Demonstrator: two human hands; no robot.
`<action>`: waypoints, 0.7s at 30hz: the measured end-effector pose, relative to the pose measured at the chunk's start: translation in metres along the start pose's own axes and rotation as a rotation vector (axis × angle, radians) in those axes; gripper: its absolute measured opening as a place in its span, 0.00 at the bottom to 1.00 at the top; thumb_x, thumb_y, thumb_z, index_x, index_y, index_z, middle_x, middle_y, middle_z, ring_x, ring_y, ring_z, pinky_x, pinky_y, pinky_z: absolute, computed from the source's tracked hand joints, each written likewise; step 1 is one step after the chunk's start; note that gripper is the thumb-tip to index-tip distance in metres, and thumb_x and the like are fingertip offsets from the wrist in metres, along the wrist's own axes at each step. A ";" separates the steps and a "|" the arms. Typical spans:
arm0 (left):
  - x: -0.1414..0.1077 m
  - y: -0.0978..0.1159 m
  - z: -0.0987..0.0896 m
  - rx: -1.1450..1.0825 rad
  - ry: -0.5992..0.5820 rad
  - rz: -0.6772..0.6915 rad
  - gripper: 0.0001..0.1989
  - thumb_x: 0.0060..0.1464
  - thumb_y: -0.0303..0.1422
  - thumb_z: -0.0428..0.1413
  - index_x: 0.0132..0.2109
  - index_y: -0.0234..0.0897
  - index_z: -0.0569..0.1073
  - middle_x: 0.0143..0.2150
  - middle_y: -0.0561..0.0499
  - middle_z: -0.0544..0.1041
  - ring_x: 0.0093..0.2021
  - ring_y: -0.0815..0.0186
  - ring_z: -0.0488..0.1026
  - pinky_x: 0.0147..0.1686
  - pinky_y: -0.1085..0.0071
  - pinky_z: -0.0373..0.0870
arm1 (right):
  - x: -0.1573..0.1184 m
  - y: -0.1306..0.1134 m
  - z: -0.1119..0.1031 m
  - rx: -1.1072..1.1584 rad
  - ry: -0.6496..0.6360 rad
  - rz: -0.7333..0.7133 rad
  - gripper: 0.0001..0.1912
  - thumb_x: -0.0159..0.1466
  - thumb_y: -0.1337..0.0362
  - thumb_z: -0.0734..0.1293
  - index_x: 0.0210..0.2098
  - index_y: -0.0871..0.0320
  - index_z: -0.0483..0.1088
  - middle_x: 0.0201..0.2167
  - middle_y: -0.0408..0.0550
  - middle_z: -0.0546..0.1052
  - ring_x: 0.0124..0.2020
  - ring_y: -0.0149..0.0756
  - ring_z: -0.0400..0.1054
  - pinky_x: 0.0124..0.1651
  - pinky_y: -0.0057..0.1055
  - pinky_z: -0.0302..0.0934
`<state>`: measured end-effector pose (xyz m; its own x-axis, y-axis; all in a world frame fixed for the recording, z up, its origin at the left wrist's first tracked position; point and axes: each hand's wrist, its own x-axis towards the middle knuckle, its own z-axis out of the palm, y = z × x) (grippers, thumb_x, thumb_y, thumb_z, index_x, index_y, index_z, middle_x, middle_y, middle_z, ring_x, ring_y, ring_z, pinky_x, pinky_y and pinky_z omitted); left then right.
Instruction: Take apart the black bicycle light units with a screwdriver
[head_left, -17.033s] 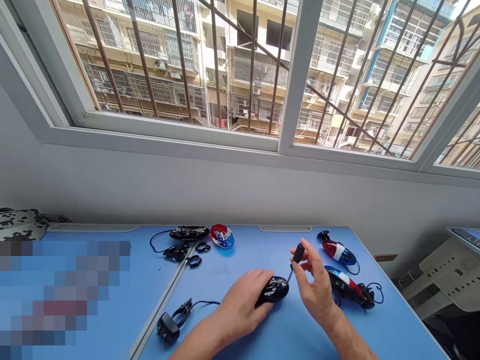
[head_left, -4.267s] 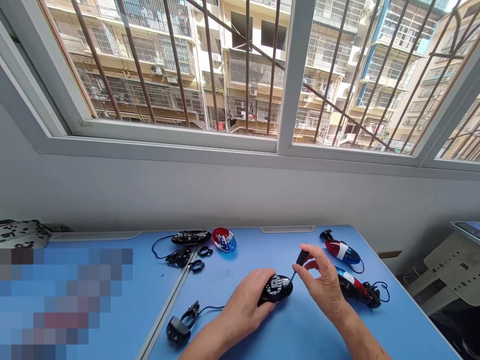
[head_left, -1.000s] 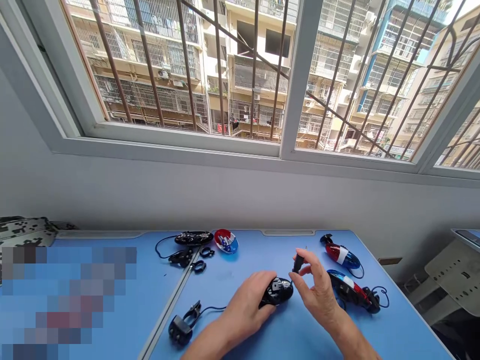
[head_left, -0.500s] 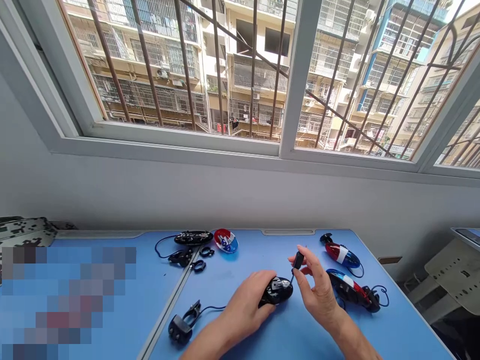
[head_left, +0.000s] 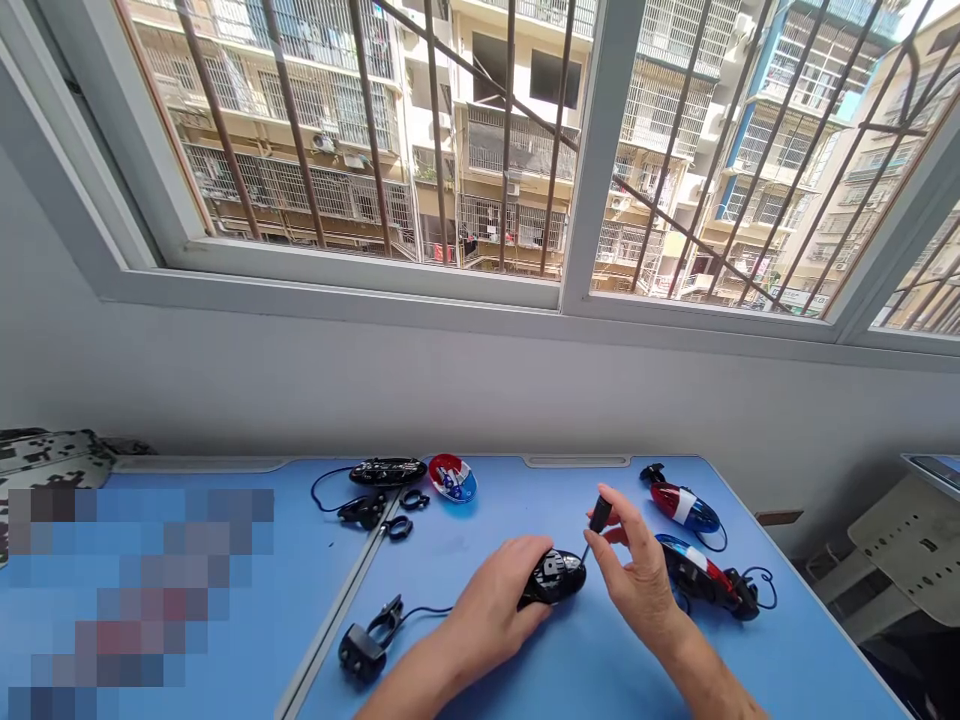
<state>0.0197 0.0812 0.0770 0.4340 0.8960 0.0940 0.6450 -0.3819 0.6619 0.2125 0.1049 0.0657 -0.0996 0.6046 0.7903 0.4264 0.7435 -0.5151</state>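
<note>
My left hand (head_left: 495,605) is wrapped round a glossy black oval device (head_left: 555,577) and holds it on the blue table. A cable runs from beneath that hand to a black clamp-like part (head_left: 363,652) at its left. Between the thumb and fingers of my right hand (head_left: 637,570) is a small screwdriver (head_left: 600,514) with a black handle. Its thin shaft slants down to the right end of the black device; the exact contact of the tip is too small to make out.
On the blue table (head_left: 465,540) lie another black device (head_left: 387,472), black rings (head_left: 399,528) and a red-and-blue shell (head_left: 452,479) at the back. Two red, white and blue devices (head_left: 684,507) with cables are at the right. A pixelated patch covers the left.
The screwdriver's handle has shifted very slightly up and right, and the fingers of my right hand have changed position on it. My left hand keeps its hold on the black device.
</note>
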 end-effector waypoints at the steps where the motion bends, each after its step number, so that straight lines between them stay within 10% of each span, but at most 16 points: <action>1: 0.000 0.000 0.000 0.000 -0.001 0.002 0.22 0.47 0.24 0.55 0.51 0.39 0.67 0.51 0.46 0.73 0.50 0.55 0.69 0.50 0.61 0.65 | 0.000 -0.001 0.000 0.007 -0.013 -0.010 0.26 0.66 0.71 0.61 0.62 0.49 0.57 0.41 0.48 0.76 0.35 0.34 0.74 0.31 0.28 0.72; 21: 0.000 0.001 0.000 -0.010 0.013 0.019 0.21 0.48 0.25 0.55 0.51 0.40 0.67 0.51 0.47 0.74 0.50 0.55 0.69 0.50 0.61 0.66 | -0.002 -0.003 0.003 0.024 -0.044 -0.015 0.30 0.66 0.70 0.60 0.65 0.48 0.52 0.40 0.48 0.76 0.35 0.33 0.74 0.33 0.28 0.72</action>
<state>0.0201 0.0812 0.0776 0.4381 0.8914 0.1159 0.6305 -0.3966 0.6673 0.2084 0.1026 0.0648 -0.1456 0.6050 0.7828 0.4026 0.7590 -0.5117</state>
